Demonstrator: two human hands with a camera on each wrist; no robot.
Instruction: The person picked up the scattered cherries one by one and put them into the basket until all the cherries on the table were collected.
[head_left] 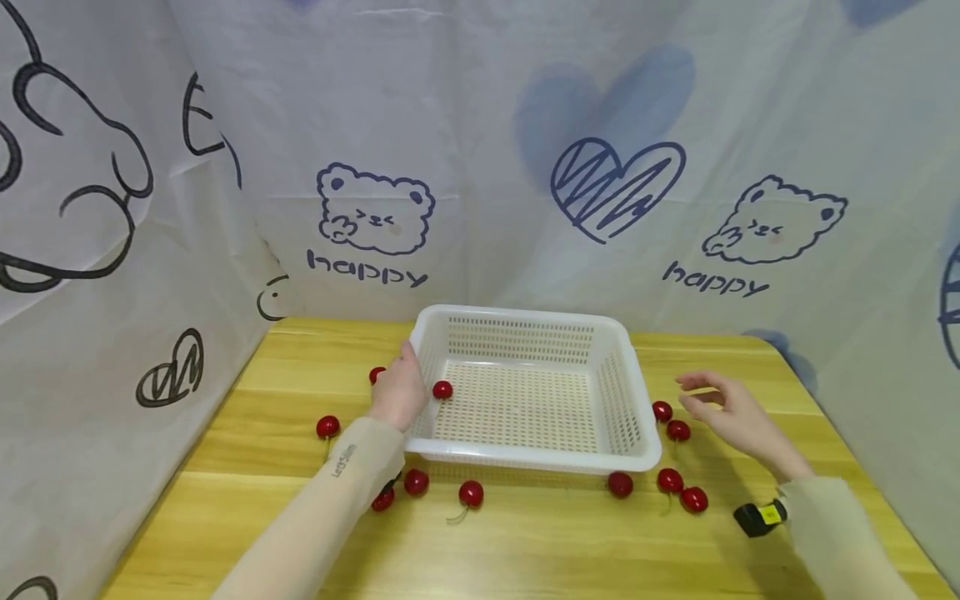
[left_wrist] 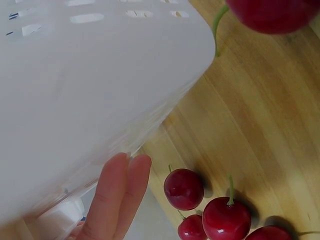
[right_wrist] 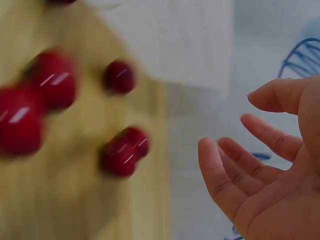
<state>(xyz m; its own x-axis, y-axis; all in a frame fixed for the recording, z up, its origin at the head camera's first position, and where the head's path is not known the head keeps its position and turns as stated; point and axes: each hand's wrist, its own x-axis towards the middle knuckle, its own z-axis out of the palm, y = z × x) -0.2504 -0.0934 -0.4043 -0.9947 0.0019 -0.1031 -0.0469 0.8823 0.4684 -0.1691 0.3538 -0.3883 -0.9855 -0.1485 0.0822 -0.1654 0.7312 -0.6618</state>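
A white plastic basket [head_left: 517, 408] with slotted walls stands on the wooden table. At its left side my left hand [head_left: 400, 390] grips the rim; two fingers [left_wrist: 112, 197] lie against the white wall in the left wrist view. One red cherry [head_left: 442, 389] is inside the basket beside that hand. My right hand [head_left: 731, 417] hovers right of the basket, fingers loosely bent and apart, holding nothing. Close to it on the table are a cherry [head_left: 678, 430] and another cherry [head_left: 662, 411] by the basket's right wall.
More cherries lie around the basket: a cherry [head_left: 327, 427] at left, a stemmed cherry [head_left: 471, 493] in front, and a cherry [head_left: 693, 499] at front right. A white patterned cloth [head_left: 495, 150] hangs behind the table [head_left: 540, 542] and at both sides.
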